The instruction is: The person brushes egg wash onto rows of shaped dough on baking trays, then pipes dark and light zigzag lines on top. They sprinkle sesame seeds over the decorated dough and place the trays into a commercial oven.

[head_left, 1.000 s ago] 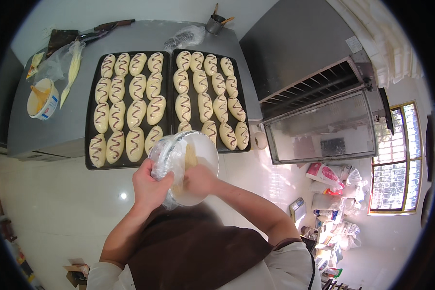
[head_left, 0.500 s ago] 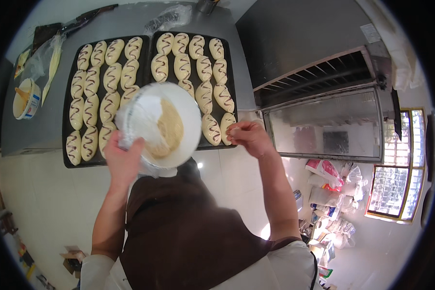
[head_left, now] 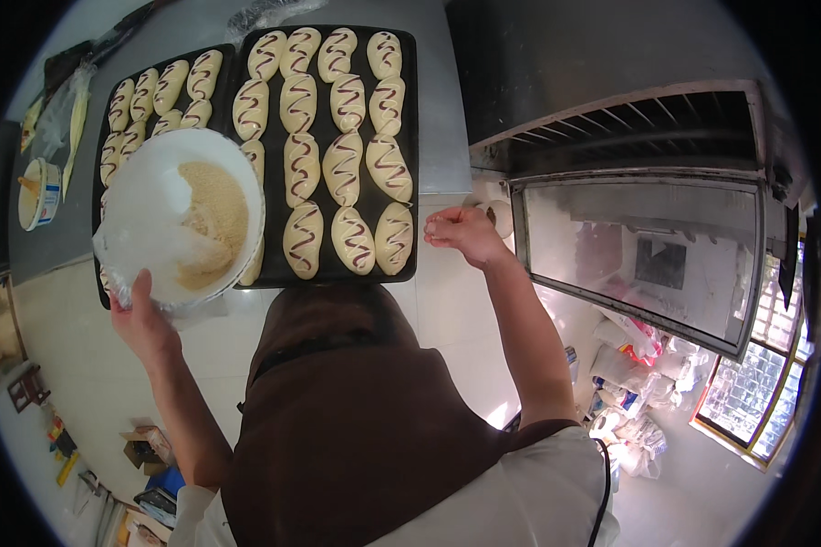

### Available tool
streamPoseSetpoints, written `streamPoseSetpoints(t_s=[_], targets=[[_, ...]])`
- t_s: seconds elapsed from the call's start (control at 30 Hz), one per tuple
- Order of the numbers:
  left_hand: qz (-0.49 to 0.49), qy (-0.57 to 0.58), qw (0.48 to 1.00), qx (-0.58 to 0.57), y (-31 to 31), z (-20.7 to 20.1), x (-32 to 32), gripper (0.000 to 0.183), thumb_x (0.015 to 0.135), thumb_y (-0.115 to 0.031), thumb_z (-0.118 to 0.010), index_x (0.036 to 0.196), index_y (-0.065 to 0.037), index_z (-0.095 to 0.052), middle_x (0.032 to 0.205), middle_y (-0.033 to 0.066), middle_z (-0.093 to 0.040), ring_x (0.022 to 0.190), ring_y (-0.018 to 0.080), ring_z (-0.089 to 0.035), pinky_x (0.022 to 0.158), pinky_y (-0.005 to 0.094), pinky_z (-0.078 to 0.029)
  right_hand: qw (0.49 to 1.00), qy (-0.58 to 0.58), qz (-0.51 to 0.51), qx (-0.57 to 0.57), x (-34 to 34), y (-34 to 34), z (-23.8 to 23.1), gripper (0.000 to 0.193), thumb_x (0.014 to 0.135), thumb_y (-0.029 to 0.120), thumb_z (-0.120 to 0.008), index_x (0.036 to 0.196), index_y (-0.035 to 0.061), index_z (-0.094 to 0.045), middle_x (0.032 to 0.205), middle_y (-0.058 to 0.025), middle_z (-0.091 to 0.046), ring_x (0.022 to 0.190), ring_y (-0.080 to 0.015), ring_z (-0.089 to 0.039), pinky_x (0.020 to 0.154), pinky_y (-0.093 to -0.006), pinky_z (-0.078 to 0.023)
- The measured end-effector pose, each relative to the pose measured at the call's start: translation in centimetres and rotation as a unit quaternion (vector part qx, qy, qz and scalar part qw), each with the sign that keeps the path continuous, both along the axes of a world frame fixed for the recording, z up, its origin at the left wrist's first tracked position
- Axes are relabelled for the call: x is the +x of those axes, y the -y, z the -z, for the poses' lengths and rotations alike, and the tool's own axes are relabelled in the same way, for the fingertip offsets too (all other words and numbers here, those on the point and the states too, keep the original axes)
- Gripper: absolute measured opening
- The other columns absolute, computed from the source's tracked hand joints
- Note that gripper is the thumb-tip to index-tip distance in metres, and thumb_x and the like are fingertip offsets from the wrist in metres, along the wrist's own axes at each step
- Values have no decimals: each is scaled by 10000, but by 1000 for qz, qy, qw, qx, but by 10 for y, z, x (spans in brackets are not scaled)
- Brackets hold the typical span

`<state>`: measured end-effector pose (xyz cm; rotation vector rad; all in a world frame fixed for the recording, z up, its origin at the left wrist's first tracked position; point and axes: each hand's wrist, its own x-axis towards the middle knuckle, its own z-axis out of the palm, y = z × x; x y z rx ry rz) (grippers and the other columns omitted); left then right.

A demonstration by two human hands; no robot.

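My left hand (head_left: 146,324) grips the rim of a white bowl (head_left: 254,187) over the left tray, thumb on the near side. Fine tan crumbs (head_left: 217,205) lie in the bowl, beside a clear plastic bag (head_left: 150,242) that partly covers its left side. Just off the near right edge of the right black tray (head_left: 327,270), my right hand (head_left: 468,235) has its fingers pinched together; what is in them, if anything, cannot be made out. Rows of pale oval dough pieces (head_left: 342,169) with dark zigzag lines fill this tray. The bowl hides part of the left black tray (head_left: 233,73).
A white tub (head_left: 38,193) with a wooden handle in it stands on the metal table (head_left: 440,109) at the left, near a filled plastic piping bag (head_left: 76,123). To the right is a metal oven with its glass door (head_left: 629,251) lowered. Bags (head_left: 634,401) lie on the floor beyond.
My left hand has carried the bowl leftward, uncovering more of the right tray. My right hand has shifted slightly right, off the tray's corner dough piece. The head view has shifted too.
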<state>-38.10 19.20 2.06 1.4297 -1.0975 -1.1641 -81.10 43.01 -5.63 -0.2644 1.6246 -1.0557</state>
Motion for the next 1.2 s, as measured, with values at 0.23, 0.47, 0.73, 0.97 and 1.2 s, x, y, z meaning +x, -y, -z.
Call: streamPoseSetpoints(t_s=[0.23, 0.47, 0.73, 0.97, 1.2], targets=[[-48, -22, 998, 29, -8, -7, 5, 446, 932, -153, -680, 1313, 61, -588, 1234, 128, -669, 1093, 216, -643, 981, 350, -495, 997, -45, -45, -34, -48, 78, 25, 257, 876, 78, -767, 1066, -83, -704, 969, -133, -731, 863, -204, -739, 799, -306, -606], [-89, -36, 995, 39, -15, -10, 17, 456, 939, -160, -670, 1332, 49, -571, 1242, 129, -657, 1105, 228, -640, 977, 359, -501, 999, -9, -18, -45, -94, 133, 43, 258, 895, 65, -767, 1091, -82, -687, 999, -148, -727, 894, -220, -738, 845, -311, -616], [-142, -14, 988, 54, -22, -15, 29, 498, 931, -208, -679, 1344, 46, -565, 1256, 131, -651, 1133, 232, -633, 993, 370, -497, 998, -38, 1, -46, -158, 222, 82, 304, 861, 16, -783, 1104, -90, -634, 1029, -167, -704, 921, -258, -741, 852, -327, -627], [-178, -27, 981, 67, -37, -29, 41, 524, 940, -226, -662, 1368, 51, -540, 1305, 162, -630, 1184, 260, -630, 1019, 399, -501, 994, -55, 41, -91, -221, 311, 87, 288, 888, -37, -732, 1122, -113, -583, 1049, -188, -688, 942, -289, -734, 873, -326, -633], [-239, -18, 969, 64, -60, -38, 47, 569, 957, -234, -653, 1418, 62, -496, 1328, 177, -619, 1175, 282, -644, 1006, 409, -521, 994, 8, -60, -92, -208, 380, 85, 317, 903, -67, -708, 1182, -134, -572, 1134, -202, -657, 997, -296, -722, 940, -340, -627]])
